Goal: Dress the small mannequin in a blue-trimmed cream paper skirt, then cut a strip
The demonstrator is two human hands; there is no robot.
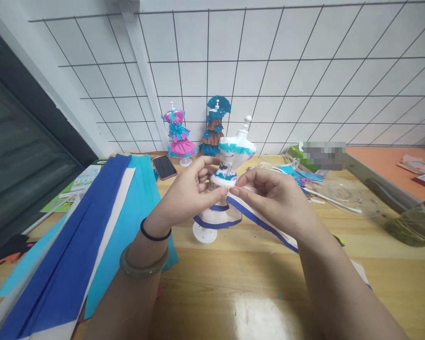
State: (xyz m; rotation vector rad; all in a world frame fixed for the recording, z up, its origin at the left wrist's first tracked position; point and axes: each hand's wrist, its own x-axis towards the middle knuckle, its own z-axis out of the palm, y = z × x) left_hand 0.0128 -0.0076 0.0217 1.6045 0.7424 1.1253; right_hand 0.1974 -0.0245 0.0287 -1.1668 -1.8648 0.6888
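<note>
A miniature white dress form [236,141] stands tilted at the middle of the table, with turquoise paper scraps at its bust and waist. Around its lower part hangs a white ruffle [217,218] edged in blue. My left hand [194,189] is closed around the form's waist from the left, its thumb pressing at the front near the ruffle's top. My right hand [272,196] pinches a white crepe paper strip [265,226] with a blue border against the form's right side. The strip trails down to the right under my forearm. The fingertips behind the form are hidden.
Two dressed miniature forms, one pink [182,146] and one brown and teal [212,134], stand by the tiled wall. Left are a phone [165,167], blue crepe paper [81,236] and turquoise sheets [134,212]. Paper scraps [297,174] and a jar [416,222] lie right.
</note>
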